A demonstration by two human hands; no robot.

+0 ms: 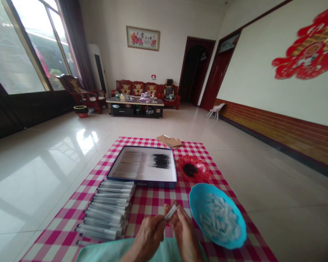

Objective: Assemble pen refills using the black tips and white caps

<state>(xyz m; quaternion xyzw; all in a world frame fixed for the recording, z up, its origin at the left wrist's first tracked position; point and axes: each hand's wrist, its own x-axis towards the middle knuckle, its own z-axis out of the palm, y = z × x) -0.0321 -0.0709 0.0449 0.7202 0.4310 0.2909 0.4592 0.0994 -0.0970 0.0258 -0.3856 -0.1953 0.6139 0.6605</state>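
In front of the table's near edge, my two hands meet around a pen (171, 212), of which a short whitish translucent section shows. My left hand (150, 230) is closed on its lower end, with the rest of it hidden in the fingers. The fingers of my right hand (182, 226) pinch the upper part. To the left lies a stack of pens (106, 209) with dark tips and whitish caps. Right of my hands, a blue bowl (195, 203) holds many small translucent white pen caps (221, 216).
Behind my hands, a shallow box (153, 183) contains clear tubes (129, 163) and dark thin refills (161, 161). A red flower-shaped dish (203, 171) holds small black pieces (190, 170). Brown cardboard (171, 141) lies at the far edge of the checked tablecloth (144, 207).
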